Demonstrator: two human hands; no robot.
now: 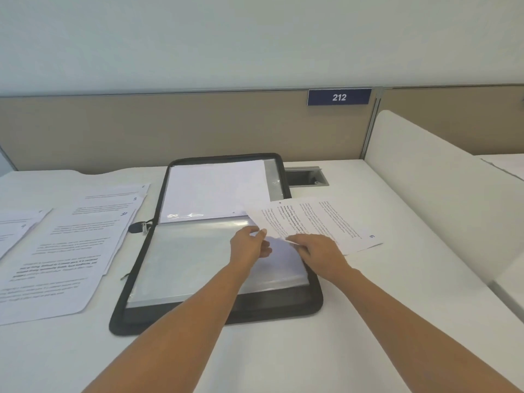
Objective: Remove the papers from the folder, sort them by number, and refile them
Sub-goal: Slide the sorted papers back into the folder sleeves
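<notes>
Numbered papers (71,251) lie at nine o'clock. Over the open folder (215,316), the left hand (248,245) pinches a corner of sheet 5 (320,222). The right hand (320,251) lies on it, grip unclear. It is probably crossing the sleeve mouth and needs a straight slide. At three o'clock there is bare desk (368,321) before the divider (439,194).

The setting is an office workstation. A flat white laminate desk (283,358) is closed off at the rear by a beige fabric partition panel (170,129) with grey metal trim, which carries a dark blue rectangular plate (339,97) numbered 212, and on the right by a white rounded side divider (425,177). A grey metal-framed cable port (306,177) is recessed in the desk, and white printed sheets (56,251) lie beside a black zip-edged document folder (300,304).
</notes>
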